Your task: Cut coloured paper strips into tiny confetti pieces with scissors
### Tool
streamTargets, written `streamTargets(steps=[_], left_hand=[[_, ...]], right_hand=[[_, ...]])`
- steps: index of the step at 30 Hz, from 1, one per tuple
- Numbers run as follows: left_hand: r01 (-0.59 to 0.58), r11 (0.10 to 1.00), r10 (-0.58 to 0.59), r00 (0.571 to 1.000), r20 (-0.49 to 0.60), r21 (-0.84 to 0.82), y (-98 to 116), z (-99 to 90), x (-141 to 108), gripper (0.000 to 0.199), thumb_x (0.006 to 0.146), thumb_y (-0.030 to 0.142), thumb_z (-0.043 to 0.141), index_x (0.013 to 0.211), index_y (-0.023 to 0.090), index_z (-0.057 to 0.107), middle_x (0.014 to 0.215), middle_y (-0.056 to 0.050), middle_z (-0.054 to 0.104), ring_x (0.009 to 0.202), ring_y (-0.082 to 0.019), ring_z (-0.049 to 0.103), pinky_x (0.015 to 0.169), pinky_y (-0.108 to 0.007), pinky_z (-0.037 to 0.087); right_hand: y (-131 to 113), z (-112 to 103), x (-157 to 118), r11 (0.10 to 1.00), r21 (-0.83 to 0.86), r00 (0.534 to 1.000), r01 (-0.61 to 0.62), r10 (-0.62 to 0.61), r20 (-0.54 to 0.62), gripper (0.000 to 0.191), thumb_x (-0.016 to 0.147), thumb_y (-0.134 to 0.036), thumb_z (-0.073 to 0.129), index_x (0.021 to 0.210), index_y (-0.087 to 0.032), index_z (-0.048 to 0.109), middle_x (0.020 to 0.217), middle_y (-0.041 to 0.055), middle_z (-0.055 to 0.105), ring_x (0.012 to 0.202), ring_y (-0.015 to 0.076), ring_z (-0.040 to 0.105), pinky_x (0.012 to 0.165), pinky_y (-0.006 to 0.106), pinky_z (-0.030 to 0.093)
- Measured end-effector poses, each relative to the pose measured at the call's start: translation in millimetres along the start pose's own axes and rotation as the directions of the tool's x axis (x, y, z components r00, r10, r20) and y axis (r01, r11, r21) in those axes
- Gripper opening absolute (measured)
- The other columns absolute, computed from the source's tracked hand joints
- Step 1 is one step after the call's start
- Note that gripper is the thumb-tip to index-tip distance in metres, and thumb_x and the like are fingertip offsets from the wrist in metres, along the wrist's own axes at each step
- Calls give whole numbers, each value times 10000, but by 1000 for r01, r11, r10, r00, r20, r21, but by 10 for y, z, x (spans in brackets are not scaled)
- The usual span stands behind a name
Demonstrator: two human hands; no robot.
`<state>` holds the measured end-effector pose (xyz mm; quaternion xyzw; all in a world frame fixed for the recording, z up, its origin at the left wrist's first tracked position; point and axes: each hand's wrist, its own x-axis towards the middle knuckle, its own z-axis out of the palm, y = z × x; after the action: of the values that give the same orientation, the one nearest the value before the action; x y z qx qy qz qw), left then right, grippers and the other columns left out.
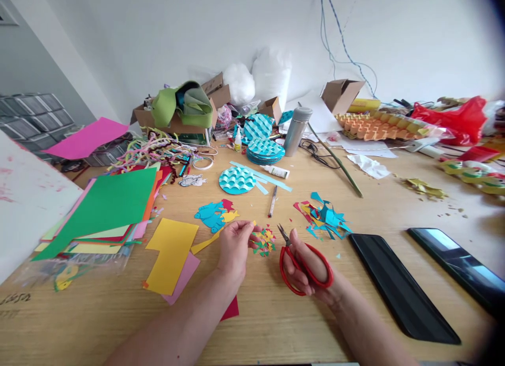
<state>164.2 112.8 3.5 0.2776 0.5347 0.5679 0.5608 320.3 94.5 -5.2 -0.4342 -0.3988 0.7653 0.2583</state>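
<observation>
My right hand (305, 266) is wrapped round red-handled scissors (325, 261), whose short metal blades point up and to the left. My left hand (236, 245) is pinched, with a tiny bit of yellow paper (253, 223) showing at the fingertips. Just beyond those fingers lies a small heap of tiny paper snippets (266, 242) in red, yellow, green and pink. A yellow paper strip (204, 243) runs along the left of that hand; whether it joins the held bit is hidden. Cut-out blue paper fish (211, 214) lie behind it, beside yellow and red cut-outs.
Yellow card (173, 255) and a green-topped paper stack (114, 205) lie left. Blue scraps (329, 219) and two dark phone-like slabs (402, 287) are right. Further back are a pen (272, 201), a wave-patterned blue disc (236, 181), a glue tube (276, 171) and a grey flask (298, 132).
</observation>
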Motion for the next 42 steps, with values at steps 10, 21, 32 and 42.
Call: streamTargets(steps=[10, 21, 32, 42], left_hand=[[20, 999, -21, 998, 60, 25, 26, -4, -22, 191, 684, 314, 635, 726, 137, 579, 562, -29, 647, 398, -92, 524, 367, -178, 368], [56, 997, -45, 980, 192, -51, 29, 26, -49, 212, 716, 312, 638, 788, 160, 510, 802, -84, 699, 607, -142, 636, 458, -210, 467], [81, 963, -183, 896, 403, 258, 6, -2, -65, 246, 739, 413, 603, 730, 175, 542, 477, 36, 541, 334, -55, 384, 315, -173, 202], [117, 944, -251, 862, 440, 309, 20, 8, -91, 258, 707, 422, 634, 692, 181, 543, 435, 48, 517, 303, -46, 352, 312, -171, 188]], right_hand=[[-35, -32, -4, 947, 304, 977, -103, 39, 209, 877, 850, -739, 121, 473, -115, 609, 271, -25, 377, 214, 72, 399, 266, 159, 230], [-12, 45, 5, 980, 166, 965, -110, 66, 253, 855, 777, -810, 135, 510, -132, 582, 302, -16, 409, 246, 100, 432, 266, 174, 189], [-115, 111, 14, 895, -266, 830, 358, -436, -347, 363, 778, -453, 619, 573, -164, 542, 492, -5, 525, 467, 109, 444, 461, 227, 333], [-137, 127, -2, 902, -327, 860, 284, -390, -329, 280, 755, -396, 604, 610, -160, 560, 498, -9, 541, 463, 109, 457, 460, 221, 340]])
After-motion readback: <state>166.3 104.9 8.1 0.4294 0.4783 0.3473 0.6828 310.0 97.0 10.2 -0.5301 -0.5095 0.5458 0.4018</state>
